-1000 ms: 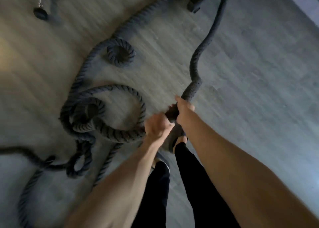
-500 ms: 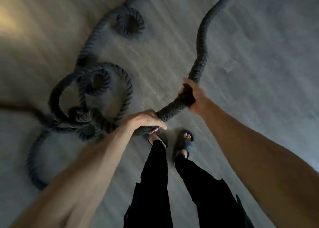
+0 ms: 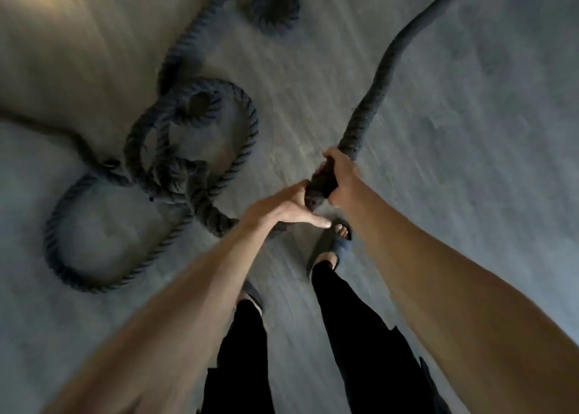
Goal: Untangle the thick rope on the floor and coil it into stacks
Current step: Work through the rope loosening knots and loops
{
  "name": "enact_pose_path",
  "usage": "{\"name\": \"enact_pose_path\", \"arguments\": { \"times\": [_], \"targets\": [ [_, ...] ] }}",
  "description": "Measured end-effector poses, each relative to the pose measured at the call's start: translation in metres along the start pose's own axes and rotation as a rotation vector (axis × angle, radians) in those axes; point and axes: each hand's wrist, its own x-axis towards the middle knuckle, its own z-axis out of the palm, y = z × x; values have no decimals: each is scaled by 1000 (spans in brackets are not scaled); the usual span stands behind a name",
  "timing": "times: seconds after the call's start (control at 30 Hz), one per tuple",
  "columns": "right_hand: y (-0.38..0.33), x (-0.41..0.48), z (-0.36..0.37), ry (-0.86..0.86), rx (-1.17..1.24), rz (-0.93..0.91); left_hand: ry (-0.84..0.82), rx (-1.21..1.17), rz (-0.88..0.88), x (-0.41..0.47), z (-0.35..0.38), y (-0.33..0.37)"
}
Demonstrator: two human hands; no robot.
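Observation:
A thick dark rope (image 3: 376, 81) runs from the top right down to my hands at the centre. My right hand (image 3: 340, 175) grips it, fingers curled round the rope. Just below, my left hand (image 3: 288, 208) touches the rope's bend with fingers stretched out, thumb up against the rope. From there the rope drops to the floor and joins a tangle of loops (image 3: 185, 169) on the left. A wide loop (image 3: 94, 241) lies at lower left, and a small tight coil (image 3: 274, 4) sits at the top.
Grey wood-look floor (image 3: 470, 131) spreads bare to the right. My legs in black trousers and a blue sandal (image 3: 340, 238) stand just below my hands. A brighter patch of floor lies at the upper left.
My left hand has let go of the rope further down and moved right, up against my right hand, fingers now stretched. The view has shifted; the tangle sits lower left.

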Motion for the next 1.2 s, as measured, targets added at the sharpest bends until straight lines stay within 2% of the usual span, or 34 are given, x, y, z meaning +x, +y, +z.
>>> {"name": "enact_pose_path", "arguments": {
  "times": [0.07,0.13,0.23,0.27,0.3,0.37,0.43,0.5,0.53,0.6,0.67,0.73,0.8,0.9,0.97,1.03,1.1,1.17,1.2],
  "targets": [
    [8,-8,3,-101,36,14,-185,223,-81,-24,-22,-33],
    [15,-14,7,-196,105,-3,-202,311,-151,-38,-29,-67],
    [33,-19,10,-197,160,-58,-271,105,-118,-48,-24,-86],
    [41,-19,11,-167,188,-75,-236,49,-106,-51,-21,-93],
    [50,-22,12,-108,179,-109,-141,43,-91,-54,-17,-99],
    [72,-30,23,-22,119,-158,152,115,-95,-55,-4,-110],
    [109,-42,47,-16,-27,-165,444,154,-161,-54,16,-117],
    [143,-50,69,25,-108,-182,606,112,-149,-54,37,-118],
    [153,-56,77,75,-125,-218,617,89,-116,-55,44,-120],
    [164,-60,82,142,-117,-251,506,3,11,-61,47,-130],
    [163,-59,74,167,-80,-246,260,13,96,-82,37,-149],
    [161,-60,68,139,-54,-237,5,336,93,-106,11,-173],
    [161,-65,64,92,-55,-197,-154,610,24,-124,-17,-190],
    [161,-65,44,-33,-39,-165,-274,753,-55,-129,-35,-192],
    [161,-65,24,-35,-6,-150,-286,741,-35,-125,-21,-191],
    [166,-62,9,35,79,-156,-179,636,-16,-120,5,-202],
    [172,-56,1,133,160,-198,92,451,-57,-110,41,-224],
    [191,-53,7,120,-16,-156,413,227,-183,-107,81,-236],
    [208,-54,16,58,-134,-104,513,133,-223,-108,97,-232]
  ]
}}
